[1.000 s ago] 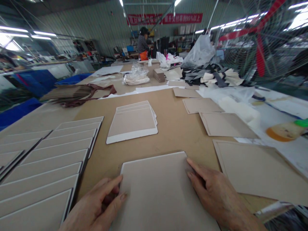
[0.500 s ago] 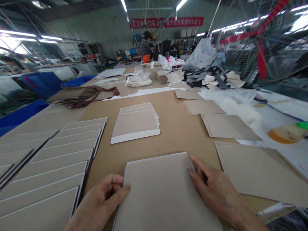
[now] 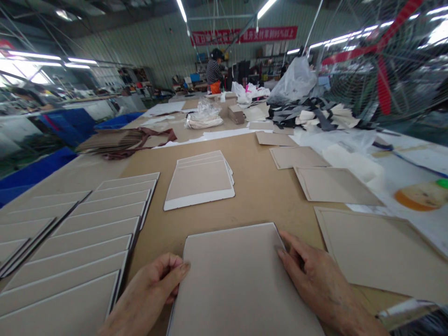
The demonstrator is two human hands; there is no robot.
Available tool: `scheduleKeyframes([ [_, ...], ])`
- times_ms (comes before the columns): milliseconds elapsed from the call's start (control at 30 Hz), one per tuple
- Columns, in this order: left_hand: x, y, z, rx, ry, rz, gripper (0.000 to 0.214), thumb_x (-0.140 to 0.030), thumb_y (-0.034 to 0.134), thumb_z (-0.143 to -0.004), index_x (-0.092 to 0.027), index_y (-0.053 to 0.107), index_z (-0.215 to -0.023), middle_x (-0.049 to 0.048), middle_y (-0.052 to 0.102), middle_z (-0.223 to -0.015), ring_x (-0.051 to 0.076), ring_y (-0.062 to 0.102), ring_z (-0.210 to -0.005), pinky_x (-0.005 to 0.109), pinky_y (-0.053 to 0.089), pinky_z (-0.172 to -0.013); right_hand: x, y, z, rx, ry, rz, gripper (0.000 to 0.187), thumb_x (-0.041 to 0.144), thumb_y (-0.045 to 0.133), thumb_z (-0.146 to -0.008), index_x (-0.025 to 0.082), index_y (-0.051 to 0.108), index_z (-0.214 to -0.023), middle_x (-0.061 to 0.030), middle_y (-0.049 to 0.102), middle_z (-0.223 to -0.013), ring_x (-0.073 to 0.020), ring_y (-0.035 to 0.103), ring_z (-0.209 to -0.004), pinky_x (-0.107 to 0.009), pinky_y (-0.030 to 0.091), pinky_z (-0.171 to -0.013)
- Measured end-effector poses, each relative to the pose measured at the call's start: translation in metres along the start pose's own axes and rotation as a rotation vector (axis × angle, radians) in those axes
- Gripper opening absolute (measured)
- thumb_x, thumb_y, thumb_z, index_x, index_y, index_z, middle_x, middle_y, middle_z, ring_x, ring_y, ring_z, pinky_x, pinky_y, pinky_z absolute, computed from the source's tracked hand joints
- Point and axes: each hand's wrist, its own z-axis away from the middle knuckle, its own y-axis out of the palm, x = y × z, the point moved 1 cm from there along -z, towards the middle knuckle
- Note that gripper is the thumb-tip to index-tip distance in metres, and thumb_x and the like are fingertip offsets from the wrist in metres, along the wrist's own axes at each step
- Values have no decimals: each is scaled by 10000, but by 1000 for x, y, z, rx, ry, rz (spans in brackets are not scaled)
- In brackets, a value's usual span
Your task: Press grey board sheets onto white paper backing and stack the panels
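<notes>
A beige panel [image 3: 238,280] with a pale edge lies before me, its near end cut off by the bottom of the view. My left hand [image 3: 154,284] pinches its left edge, the thumb on top and the other fingers curled at the side. Along the opposite edge, near the far right corner, my right hand [image 3: 315,270] grips the panel between thumb and fingers. Beyond it rests a small fan of beige pieces [image 3: 203,176] with white borders. Overlapping rows of similar edged panels [image 3: 80,252] spread out at the left.
Several beige sheets [image 3: 378,247] lie in a line on the right. A bottle [image 3: 420,196] with orange contents lies beyond them. Farther back are dark fabric scraps [image 3: 315,112], a plastic bag [image 3: 296,77] and a red-bladed fan [image 3: 381,51]. A person [image 3: 214,72] stands at the far end.
My left hand has slid slightly along the panel's left edge, its thumb now higher and nearer the edge. The right hand keeps its grip. The whole view has shifted a little.
</notes>
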Motion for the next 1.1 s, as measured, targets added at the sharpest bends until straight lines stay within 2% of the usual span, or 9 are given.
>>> scheduleKeyframes([
  [300, 18, -1, -10, -30, 63, -63, 462, -655, 584, -648, -218, 433, -646, -79, 391, -538, 106, 356, -513, 226, 289, -516, -2, 0, 0, -8, -23, -46, 486, 456, 371, -945, 179, 574, -1288, 2, 633, -693, -201, 612, -656, -319, 431, -616],
  [400, 18, -2, -11, -25, 90, -97, 433, -632, 563, -690, -216, 444, -658, -78, 383, -555, 110, 355, -524, 233, 297, -524, -1, -1, 0, -2, -22, -59, 476, 454, 369, -944, 184, 576, -1277, 9, 623, -693, -191, 599, -639, -319, 430, -623],
  [533, 15, -2, -7, -86, 130, -175, 400, -607, 531, -745, -218, 473, -666, -66, 417, -554, 127, 389, -528, 241, 310, -521, -2, 1, 1, -3, -2, -44, 488, 473, 372, -936, 192, 581, -1277, 12, 620, -687, -196, 604, -643, -325, 433, -624],
  [733, 9, 0, -1, -166, 156, -294, 360, -577, 510, -752, -227, 503, -666, -43, 477, -571, 163, 458, -571, 253, 330, -541, -5, 3, 1, -14, -1, -52, 514, 495, 382, -919, 196, 586, -1285, 18, 606, -652, -198, 603, -618, -329, 441, -613],
  [933, 12, -2, -5, -158, 158, -366, 354, -568, 457, -760, -230, 477, -659, -36, 465, -598, 169, 453, -590, 259, 317, -549, -7, 5, 0, -3, 27, -42, 539, 534, 376, -906, 210, 592, -1278, 19, 597, -647, -205, 603, -627, -344, 437, -622],
  [1100, 15, -1, -7, -158, 165, -338, 341, -556, 476, -774, -231, 488, -670, -45, 449, -573, 161, 438, -564, 246, 309, -532, -7, 5, -1, -5, 26, -22, 538, 533, 368, -912, 208, 588, -1280, 13, 609, -663, -210, 611, -643, -351, 443, -634],
])
